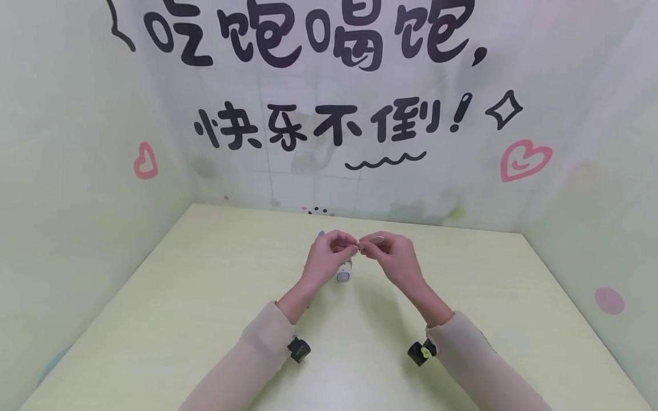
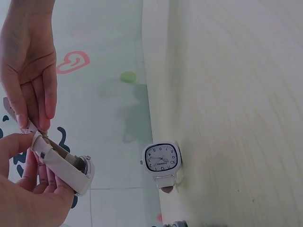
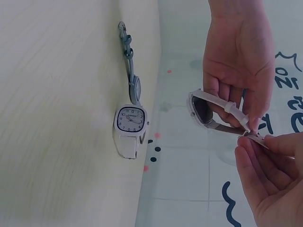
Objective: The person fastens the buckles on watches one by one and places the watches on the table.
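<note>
A white wristwatch (image 2: 68, 172) with a white strap hangs from my two hands above the tabletop, its strap bent into a loop. My left hand (image 1: 325, 258) grips the strap near the small loops. The right hand (image 1: 398, 260) pinches the strap's tapered end, which sticks out past its fingers in the head view. In the right wrist view the dark back of the held watch case (image 3: 202, 109) faces inward. Fingers hide the point where the two strap ends meet.
Another white watch (image 3: 130, 118) with a square numbered dial stands on the pale table (image 1: 205, 274). Next to it lies a blue-grey watch (image 3: 130, 66) with its strap stretched out. A printed wall sheet (image 1: 329, 188) rises behind the table.
</note>
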